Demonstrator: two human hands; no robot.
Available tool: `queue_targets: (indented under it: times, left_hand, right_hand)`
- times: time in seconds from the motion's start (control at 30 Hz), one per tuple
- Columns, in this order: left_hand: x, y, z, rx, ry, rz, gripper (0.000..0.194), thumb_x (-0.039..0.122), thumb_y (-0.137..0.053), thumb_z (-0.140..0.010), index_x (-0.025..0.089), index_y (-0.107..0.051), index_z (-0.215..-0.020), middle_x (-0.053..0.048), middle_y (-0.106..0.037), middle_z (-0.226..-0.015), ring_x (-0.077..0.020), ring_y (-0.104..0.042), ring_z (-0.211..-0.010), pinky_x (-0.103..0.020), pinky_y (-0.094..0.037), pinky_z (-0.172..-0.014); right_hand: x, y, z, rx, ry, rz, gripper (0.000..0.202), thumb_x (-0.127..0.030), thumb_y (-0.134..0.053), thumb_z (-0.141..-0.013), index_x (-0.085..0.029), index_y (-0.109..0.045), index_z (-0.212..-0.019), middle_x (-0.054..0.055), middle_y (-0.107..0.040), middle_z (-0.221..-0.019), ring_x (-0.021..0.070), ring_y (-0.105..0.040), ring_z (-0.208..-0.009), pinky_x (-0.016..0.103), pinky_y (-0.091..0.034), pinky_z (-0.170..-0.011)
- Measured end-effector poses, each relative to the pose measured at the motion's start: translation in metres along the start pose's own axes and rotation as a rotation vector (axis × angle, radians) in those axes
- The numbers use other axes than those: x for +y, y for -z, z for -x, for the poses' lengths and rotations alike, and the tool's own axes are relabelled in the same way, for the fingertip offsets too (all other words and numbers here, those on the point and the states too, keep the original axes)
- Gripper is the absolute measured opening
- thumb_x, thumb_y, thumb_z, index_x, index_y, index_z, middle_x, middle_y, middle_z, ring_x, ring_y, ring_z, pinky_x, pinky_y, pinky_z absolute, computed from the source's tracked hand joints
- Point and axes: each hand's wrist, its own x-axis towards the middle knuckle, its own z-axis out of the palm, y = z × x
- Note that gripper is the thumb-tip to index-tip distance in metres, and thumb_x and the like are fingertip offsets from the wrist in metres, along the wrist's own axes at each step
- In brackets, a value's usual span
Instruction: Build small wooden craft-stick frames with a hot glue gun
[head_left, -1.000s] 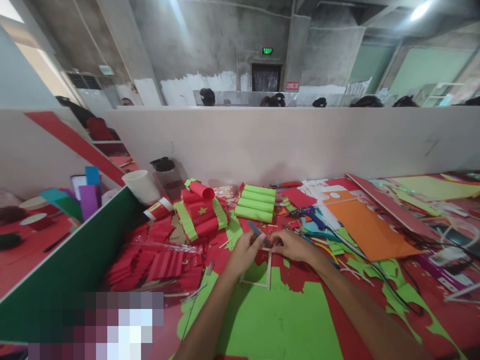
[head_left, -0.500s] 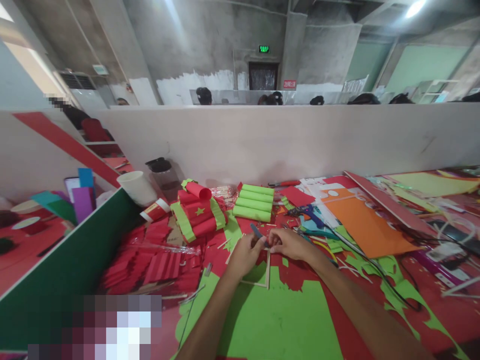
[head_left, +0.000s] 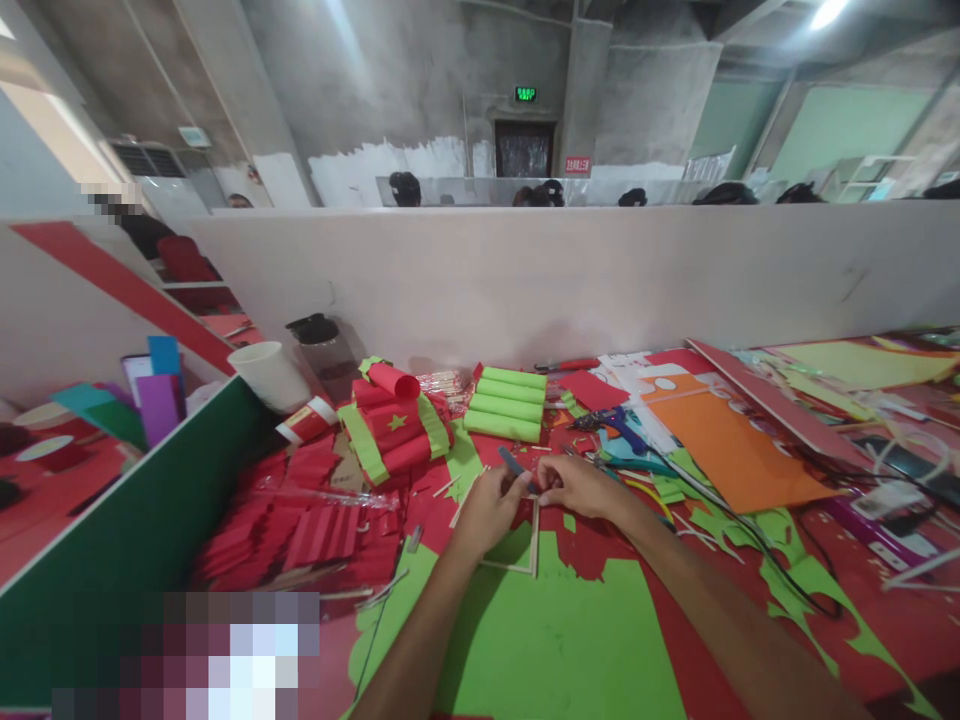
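Observation:
My left hand point(head_left: 487, 510) and my right hand point(head_left: 574, 485) meet at the middle of the table, fingertips almost touching. A flat grey-blue strip point(head_left: 510, 460) sticks up from the closed fingers of the left hand; its exact kind is unclear. With thumb and forefinger, the right hand pinches the upper corner of a thin wooden-stick frame point(head_left: 535, 545). The left hand partly covers that frame. Under both lies a bright green paper sheet point(head_left: 562, 640) with a ragged upper edge.
Behind the hands stand a red-and-green paper model point(head_left: 401, 425) and green paper rolls point(head_left: 506, 400). Folded red paper pieces point(head_left: 322, 535) lie left, beside a dark green divider point(head_left: 142, 530). To the right are pliers point(head_left: 622, 430), a cable point(head_left: 742, 525) and orange sheets point(head_left: 727, 450).
The view has shifted very slightly. Both hands keep the same hold on the strip and the stick frame.

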Motion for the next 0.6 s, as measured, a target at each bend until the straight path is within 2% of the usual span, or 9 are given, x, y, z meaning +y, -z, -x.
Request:
queue_targets:
  times: [0.6]
  left_hand:
    - [-0.0033, -0.0006, 0.0003, 0.013, -0.011, -0.048, 0.037, 0.045, -0.049, -0.092, 0.016, -0.063, -0.074, -0.005, -0.066, -0.067, -0.0184, -0.059, -0.063, -0.025, -0.038, -0.058]
  right_hand:
    - [-0.0018, -0.0004, 0.0, 0.002, -0.008, -0.007, 0.018, -0.018, -0.073, -0.074, -0.02, -0.055, -0.076, -0.004, -0.063, -0.07, 0.0135, -0.055, -0.065, 0.023, -0.037, -0.059]
